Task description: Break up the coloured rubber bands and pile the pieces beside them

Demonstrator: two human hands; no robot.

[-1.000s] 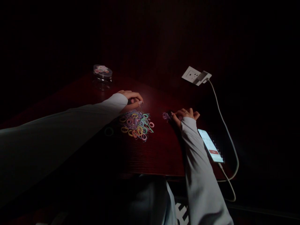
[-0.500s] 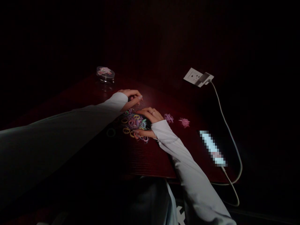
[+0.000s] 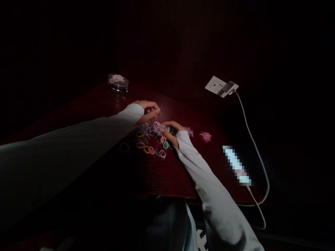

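Note:
On the dark red table lies a loose pile of colourful hair ties point(image 3: 149, 149), yellow, green, pink and orange, mixed with thin purple elastic bands. My right hand point(image 3: 172, 131) is at the pile's right side, its thumb and fingers closed around a small bunch of pink and purple hair ties point(image 3: 157, 126). Beyond the pile, my left hand point(image 3: 149, 108) has its fingers curled and its thumb near the fingertips. Whatever may be inside that hand is hidden. Close behind my right wrist sits a small heap of purple elastic bands point(image 3: 189, 131).
A pink heap of elastic bands point(image 3: 206, 136) lies farther right. At the back left stands a clear round jar point(image 3: 117, 83) with a patterned lid. A lit phone point(image 3: 237, 165) lies at the right, its white cable point(image 3: 251, 134) running to a wall socket point(image 3: 215, 85).
My right hand has risen off the spread pile and drawn its fingers together on some hair ties. The pile beneath is more exposed and shifted. My left hand has barely moved.

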